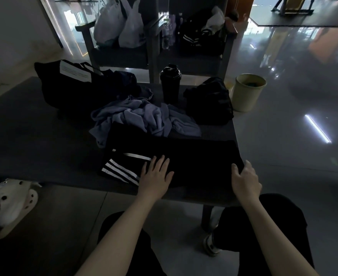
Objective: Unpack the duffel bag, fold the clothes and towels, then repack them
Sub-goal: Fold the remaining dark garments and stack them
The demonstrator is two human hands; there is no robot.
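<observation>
A black garment with white stripes (184, 158) lies spread flat along the near edge of the dark table (34, 152). My left hand (157, 176) presses flat on it, fingers straight, beside the stripes. At the garment's right end my right hand (244, 179) grips the cloth, with the thumb on top and the fingers curled over its edge. Behind the garment a crumpled blue-grey towel or shirt (142, 118) lies in a heap. The black duffel bag (72, 88) stands open at the table's far left.
A black shaker bottle (170, 83) and a bundle of dark clothing (210, 101) sit at the table's far right. On the floor beyond the table's right corner stands a pale bin (247, 92). Chairs holding bags (122, 26) stand behind. A white shoe (14, 198) is at left.
</observation>
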